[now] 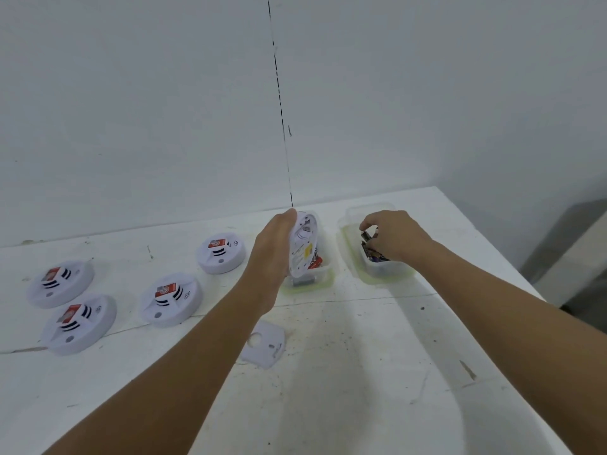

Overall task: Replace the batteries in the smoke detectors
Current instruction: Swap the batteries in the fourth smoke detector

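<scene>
The left hand [276, 254] grips the round white plastic smoke detector [303, 246], tilted over the left clear plastic tub [323, 274]. The right hand [391, 236] pinches a dark battery [365, 237] in the right clear plastic tub [377, 270]. Risk: the battery slips or goes in reversed.

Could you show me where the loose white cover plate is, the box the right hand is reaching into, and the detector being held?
Cover plate [263, 344], head view: its flat middle.
Right-hand box [384, 269], head view: its near wall.
Held detector [303, 246], head view: its underside.

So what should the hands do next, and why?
Probably lift the right hand out of the right-hand tub with the battery it pinches, and bring it to the smoke detector. The left hand holds that detector tilted, back side showing, and its cover plate lies off on the table.
</scene>
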The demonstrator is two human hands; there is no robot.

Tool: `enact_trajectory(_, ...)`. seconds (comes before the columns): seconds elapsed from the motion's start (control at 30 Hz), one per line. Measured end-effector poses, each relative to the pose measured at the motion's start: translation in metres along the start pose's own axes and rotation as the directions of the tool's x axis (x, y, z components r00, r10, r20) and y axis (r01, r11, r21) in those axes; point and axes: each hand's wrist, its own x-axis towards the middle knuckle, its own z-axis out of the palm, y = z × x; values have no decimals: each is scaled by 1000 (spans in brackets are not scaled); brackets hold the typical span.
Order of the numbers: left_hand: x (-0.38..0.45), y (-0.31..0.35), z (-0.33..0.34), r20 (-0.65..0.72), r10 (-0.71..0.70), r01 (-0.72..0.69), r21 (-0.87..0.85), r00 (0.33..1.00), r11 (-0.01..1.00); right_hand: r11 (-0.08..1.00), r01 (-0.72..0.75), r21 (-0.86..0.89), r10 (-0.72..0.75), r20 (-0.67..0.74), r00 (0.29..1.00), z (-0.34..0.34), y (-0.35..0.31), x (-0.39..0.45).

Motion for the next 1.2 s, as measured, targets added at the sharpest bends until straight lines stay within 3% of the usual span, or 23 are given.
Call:
enact_trajectory(0.23, -3, 2, 3, -19, 11, -10, 21, 1000, 1000, 990, 32, 136, -24, -61, 998, -14, -3, -3)
enact_trajectory(0.37, -4, 3, 3, -26, 19, -19, 9, 999, 1000, 980, -6, 198, -5, 55, 998, -21, -8, -5)
enact_trajectory(0.53, -6, 3, -2, -53, 15, -16, -12, 998, 1000, 993, 23, 115, -44, 176, 983, -18, 1, -4)
enact_trajectory(0.9, -12, 0, -21, -115, -22, 15, -63, 993, 998, 989, 85, 121, -77, -70, 995, -7, 0, -6)
enact_trajectory(1.07, -13, 3, -35, -160, -27, 9, -114, 987, 993, 960, 233, 157, -198, -211, 957, -13, -32, -15)
enact_trajectory(1.2, -11, 1, -47, -153, -26, 7, -126, 988, 992, 910, 341, 234, -308, -167, 936, -11, -69, -21)
